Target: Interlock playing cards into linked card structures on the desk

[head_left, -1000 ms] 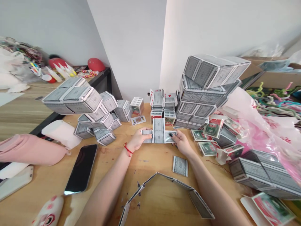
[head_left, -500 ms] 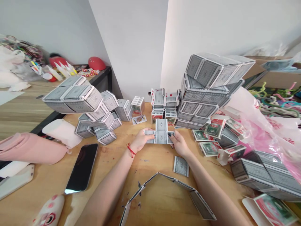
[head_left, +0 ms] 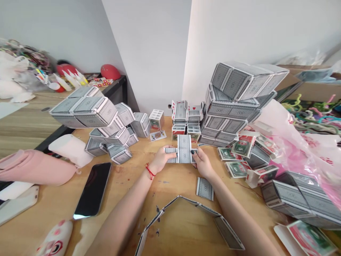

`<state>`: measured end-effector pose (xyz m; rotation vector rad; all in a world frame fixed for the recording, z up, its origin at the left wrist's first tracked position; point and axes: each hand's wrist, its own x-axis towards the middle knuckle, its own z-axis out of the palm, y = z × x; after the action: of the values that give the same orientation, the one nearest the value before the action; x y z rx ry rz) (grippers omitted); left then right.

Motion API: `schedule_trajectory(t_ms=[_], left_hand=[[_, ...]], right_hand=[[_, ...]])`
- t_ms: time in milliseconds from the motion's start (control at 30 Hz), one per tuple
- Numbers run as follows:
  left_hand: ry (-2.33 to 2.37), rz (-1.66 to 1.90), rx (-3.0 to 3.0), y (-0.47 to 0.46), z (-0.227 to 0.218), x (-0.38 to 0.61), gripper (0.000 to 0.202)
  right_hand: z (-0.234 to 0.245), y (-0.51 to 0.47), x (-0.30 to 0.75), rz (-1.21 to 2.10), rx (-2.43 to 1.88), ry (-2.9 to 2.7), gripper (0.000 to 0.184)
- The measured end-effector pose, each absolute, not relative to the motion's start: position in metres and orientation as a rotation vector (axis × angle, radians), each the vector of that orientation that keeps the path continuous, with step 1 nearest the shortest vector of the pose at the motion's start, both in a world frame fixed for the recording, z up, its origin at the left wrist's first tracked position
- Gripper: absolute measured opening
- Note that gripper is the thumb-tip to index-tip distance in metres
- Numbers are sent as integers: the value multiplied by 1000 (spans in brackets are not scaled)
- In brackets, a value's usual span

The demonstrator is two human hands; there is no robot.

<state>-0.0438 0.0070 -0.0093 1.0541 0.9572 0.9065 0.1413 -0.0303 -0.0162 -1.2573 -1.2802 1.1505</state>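
Straight ahead, at 12 o'clock, I face a plain pale-grey wall section (head_left: 149,53), its left edge running aslant in my view and its right edge nearly upright. Toward 11 and 10 o'clock I have a darker, bluish-grey wall (head_left: 61,28); from 1 to 2 o'clock, a whiter wall (head_left: 234,32), brightest beside the upright edge. The worktop (head_left: 172,181) before me is warm yellowish wood, flecked with small dark marks, and it reaches close to the wall at 12 o'clock. At 10 o'clock I see a second table (head_left: 18,131), its top streaked with brownish grain, its frame (head_left: 124,93) dark. The light on everything is soft.
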Motion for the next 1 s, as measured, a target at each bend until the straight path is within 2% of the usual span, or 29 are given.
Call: schedule_trajectory(t_ms=[167,333,400,500,767,1000], left_hand=[[1086,1092,1114,4,-4,-39,34],[1269,1264,1459,-1,1,-35,18],[1288,1211,1653,-5,4,-35,16],[1278,1079,1810,-9,8,-34,28],[1376,977,1778,-7,2,-31,37],[1288,885,1890,-6,-1,-31,25]], right_hand=[[-14,-29,145,1218,-1229,-1285,35],[-17,-30,143,1148,-1267,-1306,35],[-18,-31,142,1139,-1285,-1295,34],[-17,-30,142,1158,-1286,-1269,35],[-18,-28,143,1094,-1343,-1292,35],[-21,-29,143,1066,-1348,-1292,34]])
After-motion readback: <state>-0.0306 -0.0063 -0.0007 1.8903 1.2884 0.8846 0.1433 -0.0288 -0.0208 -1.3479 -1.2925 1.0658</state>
